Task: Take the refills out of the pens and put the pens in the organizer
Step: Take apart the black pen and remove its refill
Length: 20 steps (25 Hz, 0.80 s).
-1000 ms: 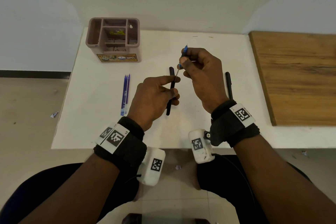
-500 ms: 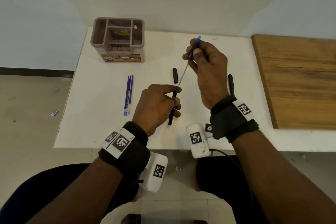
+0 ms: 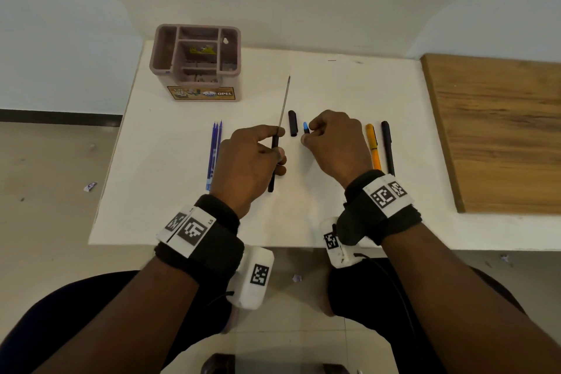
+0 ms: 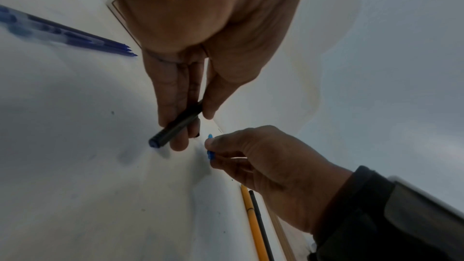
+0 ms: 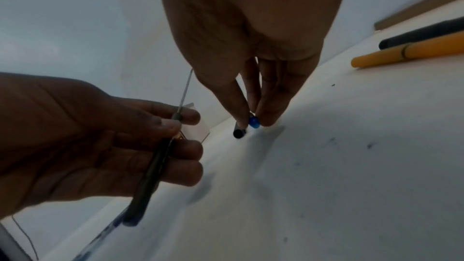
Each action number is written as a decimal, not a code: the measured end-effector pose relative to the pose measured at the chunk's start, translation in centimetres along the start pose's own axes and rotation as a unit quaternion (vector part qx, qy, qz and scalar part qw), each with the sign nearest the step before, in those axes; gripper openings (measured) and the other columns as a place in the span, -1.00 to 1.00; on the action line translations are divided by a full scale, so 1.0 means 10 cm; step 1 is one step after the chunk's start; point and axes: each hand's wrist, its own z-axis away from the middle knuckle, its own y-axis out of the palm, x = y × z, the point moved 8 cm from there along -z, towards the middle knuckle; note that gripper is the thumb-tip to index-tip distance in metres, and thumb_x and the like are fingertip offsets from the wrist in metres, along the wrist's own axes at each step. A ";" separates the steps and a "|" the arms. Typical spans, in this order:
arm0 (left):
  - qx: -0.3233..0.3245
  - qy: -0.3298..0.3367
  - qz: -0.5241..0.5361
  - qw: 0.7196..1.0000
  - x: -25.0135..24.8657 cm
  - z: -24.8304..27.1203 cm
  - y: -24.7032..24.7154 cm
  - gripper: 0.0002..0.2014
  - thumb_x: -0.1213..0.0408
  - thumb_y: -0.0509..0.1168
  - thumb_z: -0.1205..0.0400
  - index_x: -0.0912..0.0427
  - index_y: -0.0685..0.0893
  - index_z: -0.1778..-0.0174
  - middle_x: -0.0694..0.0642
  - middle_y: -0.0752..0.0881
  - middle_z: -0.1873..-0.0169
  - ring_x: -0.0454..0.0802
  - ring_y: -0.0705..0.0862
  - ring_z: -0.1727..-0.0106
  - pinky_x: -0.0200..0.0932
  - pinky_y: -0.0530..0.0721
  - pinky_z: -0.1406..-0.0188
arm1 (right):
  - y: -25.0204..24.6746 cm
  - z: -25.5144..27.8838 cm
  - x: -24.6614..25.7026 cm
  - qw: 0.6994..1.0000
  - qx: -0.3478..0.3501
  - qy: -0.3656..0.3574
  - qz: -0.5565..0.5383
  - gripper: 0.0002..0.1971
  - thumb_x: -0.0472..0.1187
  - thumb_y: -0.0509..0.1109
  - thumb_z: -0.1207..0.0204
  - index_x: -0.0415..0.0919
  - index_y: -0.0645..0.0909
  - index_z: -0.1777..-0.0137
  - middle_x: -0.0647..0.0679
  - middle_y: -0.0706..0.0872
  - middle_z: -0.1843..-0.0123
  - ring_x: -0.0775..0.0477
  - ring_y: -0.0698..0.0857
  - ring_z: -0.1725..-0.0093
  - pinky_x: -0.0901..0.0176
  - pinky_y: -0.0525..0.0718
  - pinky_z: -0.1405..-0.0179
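Observation:
My left hand [image 3: 277, 143] grips a black pen barrel [image 3: 272, 173] just above the white table [image 3: 334, 94]. A thin grey refill [image 3: 283, 103] sticks out of the barrel toward the organizer, its far end free. My right hand [image 3: 306, 133] pinches a small blue tip piece [image 3: 305, 127] low over the table, beside a loose black cap [image 3: 292, 123]. The right wrist view shows the blue tip piece [image 5: 254, 122] between fingertips, the black cap [image 5: 239, 133] and the refill [image 5: 184, 90]. The mauve organizer [image 3: 195, 62] stands at the back left.
Several blue refills [image 3: 214, 155] lie left of my left hand. An orange pen [image 3: 372, 146] and a black pen [image 3: 387, 146] lie side by side right of my right hand. A wooden board [image 3: 498, 130] covers the table's right end. The front edge is near my wrists.
My right hand has drawn the blue tip piece off the refill and come down beside the cap. The refill now stands bare out of the barrel held by my left hand.

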 end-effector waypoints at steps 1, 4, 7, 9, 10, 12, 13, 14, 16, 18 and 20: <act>0.000 0.000 -0.004 1.000 0.00 0.00 0.00 -0.65 0.34 0.37 -0.72 0.04 0.70 -0.43 0.13 0.88 0.13 -0.01 0.90 0.17 -0.06 0.85 -0.07 | 0.03 0.01 0.00 1.000 0.007 0.000 0.024 -0.75 -0.13 0.49 -0.65 -0.23 0.73 -0.25 -0.15 0.80 -0.18 -0.16 0.77 -0.14 0.11 0.68 -0.15; 0.004 0.003 -0.012 1.000 0.01 -0.01 0.03 -0.65 0.32 0.37 -0.73 0.03 0.69 -0.44 0.11 0.89 0.11 -0.04 0.90 0.16 -0.13 0.84 -0.02 | 0.08 0.00 -0.02 0.998 0.023 0.011 0.057 -0.72 -0.14 0.49 -0.66 -0.26 0.71 -0.28 -0.18 0.79 -0.20 -0.17 0.77 -0.15 0.08 0.68 -0.18; 0.007 0.000 -0.008 1.000 0.01 0.00 0.03 -0.65 0.33 0.37 -0.73 0.02 0.69 -0.44 0.11 0.89 0.11 -0.04 0.90 0.16 -0.14 0.84 -0.01 | 0.10 0.02 -0.01 0.997 0.034 0.009 0.074 -0.69 -0.11 0.48 -0.67 -0.28 0.69 -0.31 -0.19 0.79 -0.21 -0.17 0.76 -0.18 -0.01 0.73 -0.27; 0.008 -0.001 -0.006 1.000 0.01 0.00 0.03 -0.65 0.33 0.37 -0.73 0.03 0.69 -0.44 0.11 0.89 0.12 -0.04 0.90 0.16 -0.11 0.85 -0.04 | 0.05 0.02 0.02 0.998 0.010 -0.004 0.064 -0.68 -0.06 0.43 -0.70 -0.27 0.69 -0.31 -0.17 0.79 -0.20 -0.15 0.75 -0.19 -0.01 0.72 -0.27; 0.008 0.000 -0.006 1.000 0.01 0.00 0.04 -0.65 0.33 0.37 -0.72 0.03 0.70 -0.44 0.12 0.89 0.12 -0.03 0.90 0.16 -0.09 0.85 -0.05 | 0.00 0.03 0.06 0.999 -0.015 -0.018 0.047 -0.69 -0.04 0.41 -0.72 -0.26 0.70 -0.28 -0.14 0.80 -0.17 -0.12 0.75 -0.16 0.03 0.72 -0.23; 0.007 0.001 -0.009 1.000 0.00 0.00 0.05 -0.64 0.33 0.37 -0.72 0.04 0.69 -0.45 0.14 0.89 0.10 -0.01 0.90 0.15 0.01 0.85 -0.11 | -0.12 0.06 0.16 0.997 -0.058 -0.047 -0.014 -0.73 -0.04 0.37 -0.74 -0.23 0.76 -0.16 -0.07 0.82 -0.04 0.02 0.74 0.00 0.22 0.68 -0.06; 0.007 0.000 -0.012 1.000 0.00 0.01 0.05 -0.64 0.33 0.37 -0.72 0.04 0.69 -0.45 0.15 0.89 0.08 0.00 0.90 0.13 0.05 0.84 -0.15 | -0.16 0.07 0.20 0.994 -0.065 -0.058 -0.061 -0.74 -0.03 0.36 -0.76 -0.21 0.78 -0.09 -0.01 0.82 0.06 0.09 0.72 0.11 0.27 0.67 -0.02; 0.009 -0.001 -0.014 1.000 -0.01 0.01 0.05 -0.63 0.33 0.37 -0.73 0.05 0.68 -0.46 0.16 0.89 0.06 0.01 0.90 0.12 0.08 0.84 -0.17 | -0.16 0.09 0.23 0.990 -0.057 -0.060 -0.116 -0.73 -0.02 0.36 -0.76 -0.18 0.78 -0.03 0.05 0.81 0.14 0.12 0.72 0.18 0.24 0.71 -0.02; 0.013 0.003 -0.018 1.000 -0.03 0.01 0.08 -0.62 0.32 0.36 -0.73 0.04 0.67 -0.48 0.16 0.88 0.05 0.01 0.90 0.11 0.10 0.83 -0.19 | -0.11 0.12 0.28 0.975 -0.014 -0.052 -0.214 -0.75 0.01 0.40 -0.73 -0.14 0.80 0.01 0.06 0.82 0.21 0.06 0.79 0.21 0.02 0.82 -0.05; 0.016 0.012 -0.026 0.999 -0.05 0.03 0.10 -0.62 0.30 0.36 -0.73 0.03 0.66 -0.50 0.14 0.89 0.05 -0.01 0.90 0.11 0.10 0.83 -0.19 | -0.05 0.14 0.32 0.966 0.017 -0.062 -0.251 -0.84 -0.04 0.47 -0.69 -0.08 0.81 -0.04 0.06 0.84 0.18 0.00 0.83 0.16 -0.10 0.87 -0.07; 0.018 0.022 -0.031 0.999 -0.06 0.03 0.11 -0.62 0.30 0.36 -0.73 0.04 0.65 -0.49 0.15 0.89 0.04 0.00 0.90 0.10 0.11 0.82 -0.21 | -0.05 0.14 0.34 0.965 0.019 -0.078 -0.248 -0.91 -0.09 0.49 -0.68 -0.05 0.81 -0.05 0.06 0.84 0.18 0.01 0.84 0.17 -0.13 0.87 -0.07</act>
